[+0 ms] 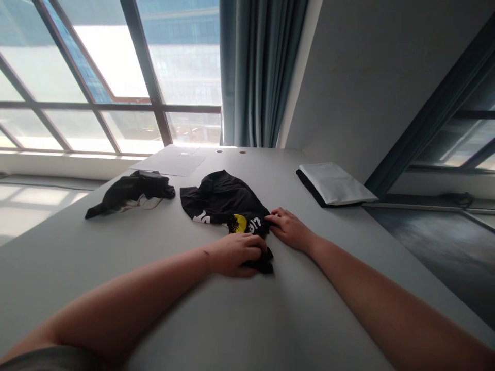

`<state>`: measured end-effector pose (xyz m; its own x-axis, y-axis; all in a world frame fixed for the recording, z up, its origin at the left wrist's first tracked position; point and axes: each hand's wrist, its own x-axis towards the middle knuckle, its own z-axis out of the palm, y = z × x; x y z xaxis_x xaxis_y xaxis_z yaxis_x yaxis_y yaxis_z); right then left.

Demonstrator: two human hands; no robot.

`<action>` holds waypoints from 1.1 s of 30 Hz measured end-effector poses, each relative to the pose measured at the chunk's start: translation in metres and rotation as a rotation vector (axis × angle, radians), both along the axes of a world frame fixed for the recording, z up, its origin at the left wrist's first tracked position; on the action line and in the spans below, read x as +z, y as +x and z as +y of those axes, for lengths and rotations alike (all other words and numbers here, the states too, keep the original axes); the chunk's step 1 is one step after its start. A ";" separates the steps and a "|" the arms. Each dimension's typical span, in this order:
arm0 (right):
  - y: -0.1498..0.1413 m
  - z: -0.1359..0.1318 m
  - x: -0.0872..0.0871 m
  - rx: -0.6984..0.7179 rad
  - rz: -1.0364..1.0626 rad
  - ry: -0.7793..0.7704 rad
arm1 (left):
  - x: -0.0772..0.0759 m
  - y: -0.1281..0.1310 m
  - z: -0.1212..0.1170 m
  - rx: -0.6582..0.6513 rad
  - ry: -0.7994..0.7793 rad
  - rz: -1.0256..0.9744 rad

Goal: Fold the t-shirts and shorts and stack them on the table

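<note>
A black T-shirt with a yellow patch and white lettering lies bunched on the white table. My left hand is closed over its near end, with dark fabric poking out past the fingers. At the shirt's right edge, beside the lettering, my right hand pinches the cloth with its fingertips. The palm side of both hands is hidden. Part of the print is covered by my left hand.
Left of the shirt lies a crumpled dark garment with a pale part. A flat package, white above and black below, rests near the right edge. A pale sheet lies at the back left, near two round holes in the tabletop.
</note>
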<state>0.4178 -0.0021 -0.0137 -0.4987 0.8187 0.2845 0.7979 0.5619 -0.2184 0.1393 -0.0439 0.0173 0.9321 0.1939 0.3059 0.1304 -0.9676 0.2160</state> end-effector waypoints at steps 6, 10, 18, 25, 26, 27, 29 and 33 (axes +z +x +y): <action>0.001 0.001 0.004 0.038 0.101 0.055 | -0.005 -0.012 0.020 0.161 -0.167 -0.105; -0.001 -0.003 0.006 0.113 0.175 0.106 | -0.005 -0.016 0.026 0.208 -0.208 -0.064; -0.008 -0.011 0.007 0.253 0.216 0.032 | 0.000 -0.014 0.017 0.116 -0.344 -0.107; -0.014 -0.016 0.017 0.361 0.182 0.064 | -0.004 -0.008 0.012 0.093 -0.433 -0.066; -0.015 -0.016 0.016 0.371 0.183 0.054 | -0.005 -0.009 0.013 0.132 -0.401 -0.079; -0.016 -0.015 0.015 0.370 0.190 0.037 | -0.006 -0.010 0.016 0.181 -0.362 -0.092; -0.017 -0.014 0.014 0.335 0.227 -0.004 | -0.008 -0.013 0.021 0.294 -0.300 -0.132; -0.018 -0.016 0.017 0.171 0.289 -0.056 | -0.014 -0.021 0.035 0.515 -0.279 -0.269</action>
<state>0.4002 -0.0180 0.0032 -0.5356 0.7484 0.3911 0.5937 0.6631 -0.4558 0.1186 -0.0088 0.0038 0.5962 0.7018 0.3898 0.4692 -0.6986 0.5402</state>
